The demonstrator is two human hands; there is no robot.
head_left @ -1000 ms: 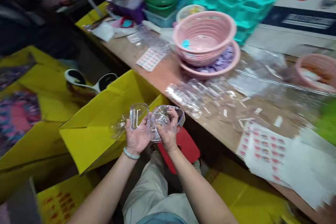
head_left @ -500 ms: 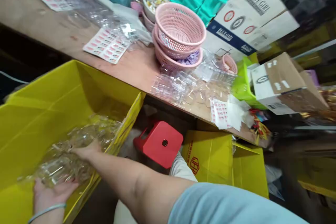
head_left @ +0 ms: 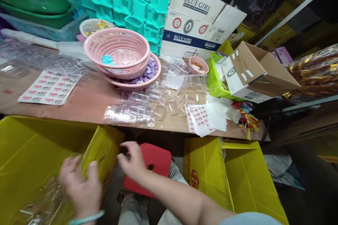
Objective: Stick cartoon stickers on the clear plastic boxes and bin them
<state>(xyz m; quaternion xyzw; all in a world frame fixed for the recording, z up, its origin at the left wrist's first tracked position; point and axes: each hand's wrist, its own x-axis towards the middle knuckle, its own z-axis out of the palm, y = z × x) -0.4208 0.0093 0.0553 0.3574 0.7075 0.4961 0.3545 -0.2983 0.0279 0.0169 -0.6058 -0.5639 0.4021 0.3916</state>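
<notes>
My left hand (head_left: 82,186), somewhat blurred, is over the near wall of a yellow box (head_left: 99,151) at the lower left. Its thumb stands apart from the fingers, with the wall's edge showing between them; whether it presses on the wall I cannot tell. Clear plastic pieces (head_left: 43,198) lie inside this box, below and left of that hand. To the right of the wall, my right hand (head_left: 133,161) is in the air with thumb and fingers apart and nothing in it. Under it stands a red stool (head_left: 158,160).
A wooden table (head_left: 87,103) carries clear plastic containers (head_left: 129,110), sticker sheets (head_left: 50,86) and stacked pink baskets (head_left: 118,47). Behind are turquoise bins (head_left: 121,0) and a white carton (head_left: 192,24). Another yellow box (head_left: 206,168) stands at the lower right.
Both hands have come away from the clear plastic pieces; my right hand has left the yellow box and moved right. The view has turned and levelled, showing more of the table.
</notes>
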